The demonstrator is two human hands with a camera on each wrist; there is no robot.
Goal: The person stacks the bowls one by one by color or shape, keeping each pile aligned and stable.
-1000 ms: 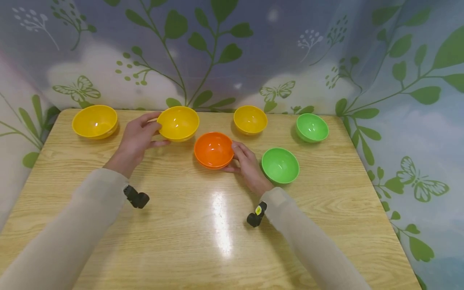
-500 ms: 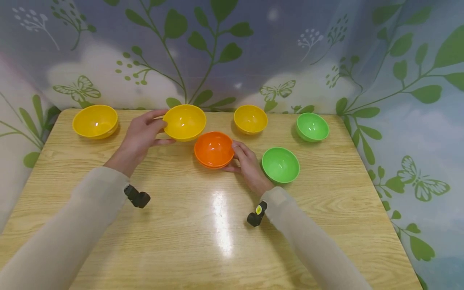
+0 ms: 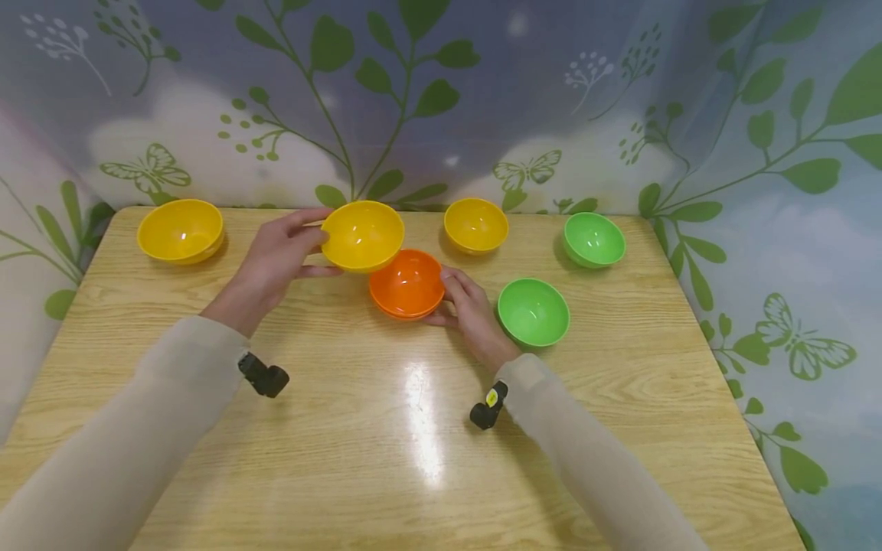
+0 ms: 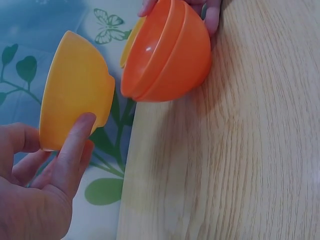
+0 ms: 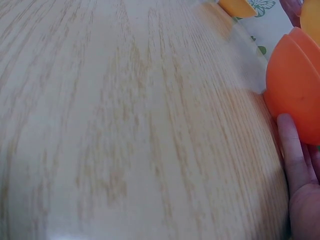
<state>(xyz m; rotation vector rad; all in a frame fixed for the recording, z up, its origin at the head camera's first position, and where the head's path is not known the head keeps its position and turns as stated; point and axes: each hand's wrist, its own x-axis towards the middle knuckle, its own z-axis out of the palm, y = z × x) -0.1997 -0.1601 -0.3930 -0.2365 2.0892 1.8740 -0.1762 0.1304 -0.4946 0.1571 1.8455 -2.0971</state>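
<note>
My left hand grips a yellow bowl at its left side, thumb and fingers on the rim and outer wall. In the left wrist view this yellow bowl is held up off the table, apart from the orange bowls. Two nested orange bowls, their rims one above the other, stand just in front of it; from the head the yellow bowl overlaps their back edge. My right hand holds the orange pair at its right side, with fingers low on the wall in the right wrist view. Part of that hand is cut off there.
Another yellow bowl stands at the back left, and a smaller yellow bowl behind the orange pair. Two green bowls stand to the right, one green bowl beside my right wrist, the other green bowl farther back. A patterned curtain borders the wooden table.
My left hand has moved right with the yellow bowl, which now overlaps the orange bowls in the head view. My right hand and the orange bowls have stayed in place.
</note>
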